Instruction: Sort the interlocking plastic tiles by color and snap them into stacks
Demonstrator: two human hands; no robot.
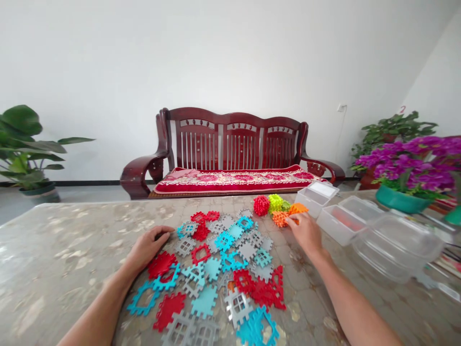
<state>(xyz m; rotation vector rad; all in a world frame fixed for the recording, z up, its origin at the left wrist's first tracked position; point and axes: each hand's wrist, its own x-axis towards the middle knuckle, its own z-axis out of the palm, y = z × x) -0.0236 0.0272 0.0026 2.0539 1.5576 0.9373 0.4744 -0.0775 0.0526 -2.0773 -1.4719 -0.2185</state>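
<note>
My right hand (306,233) has its fingertips closed on an orange notched plastic building piece (280,219) at the far side of the table. Another orange piece (298,208) lies just behind it, beside a yellow-green cluster (275,201) and a red cluster (261,205). My left hand (153,244) rests on the table at the left edge of the spread pieces, fingers loosely bent and apart from the thumb, with nothing visible in it. Its fingertips are nearest a grey windowed piece (187,229). Many flat red, blue and grey pieces, such as a blue square (204,302), lie between my arms.
Clear plastic boxes (342,223) stand at the right, one with something red inside. Behind them is a teal pot (403,199) of purple flowers. A wooden bench (230,122) with a red cover stands beyond the patterned table (65,269).
</note>
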